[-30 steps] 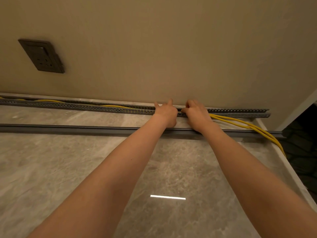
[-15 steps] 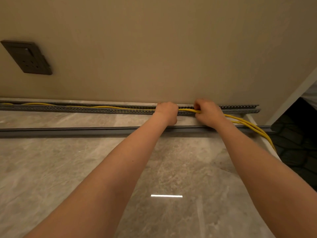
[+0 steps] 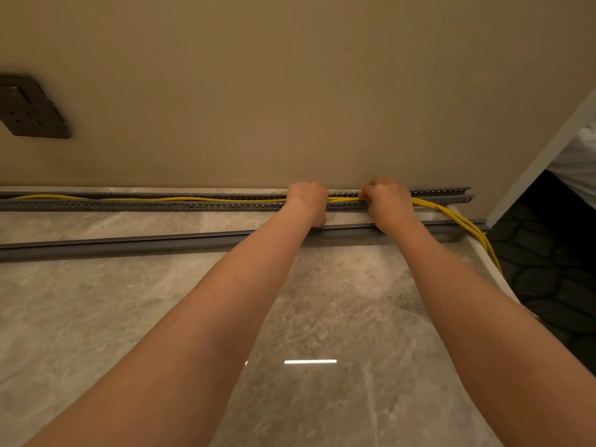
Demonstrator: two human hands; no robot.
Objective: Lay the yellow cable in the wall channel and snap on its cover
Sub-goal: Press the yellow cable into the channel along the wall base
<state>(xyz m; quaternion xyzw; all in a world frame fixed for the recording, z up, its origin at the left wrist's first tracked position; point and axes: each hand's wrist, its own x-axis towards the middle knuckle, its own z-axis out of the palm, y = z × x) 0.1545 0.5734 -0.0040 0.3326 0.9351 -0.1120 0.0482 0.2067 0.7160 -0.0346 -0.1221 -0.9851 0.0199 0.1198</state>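
The right hand (image 3: 385,201) was closed in a fist around the yellow cable (image 3: 180,199) just above the slotted grey wall channel (image 3: 129,206), and the left hand (image 3: 308,200) was clenched on the same strands just beside it, a short bare run of cable showing between the two; a second earlier both hands had been pressing with fingers spread at the channel's mouth, and half a second earlier they had already gathered the strands, so the grip had turned from pushing to holding and feeding; by my reading this meant the section left of the hands was seated and the work was moving toward the right end; left of the left hand the cable lay inside the channel along the foot of the wall, waving slightly; right of the right hand it left the channel, ran loose over the floor edge and dropped out of sight, so that stretch was not yet laid; the long grey cover (image 3: 113,245) lay flat on the floor, parallel to the channel and near it, untouched; the floor (image 3: 96,317) was polished grey marble-look tile with a bright strip of reflected light; the beige wall (image 3: 290,91) carried a dark socket plate (image 3: 30,108) at far left; a dark patterned floor lay beyond the corner at right.
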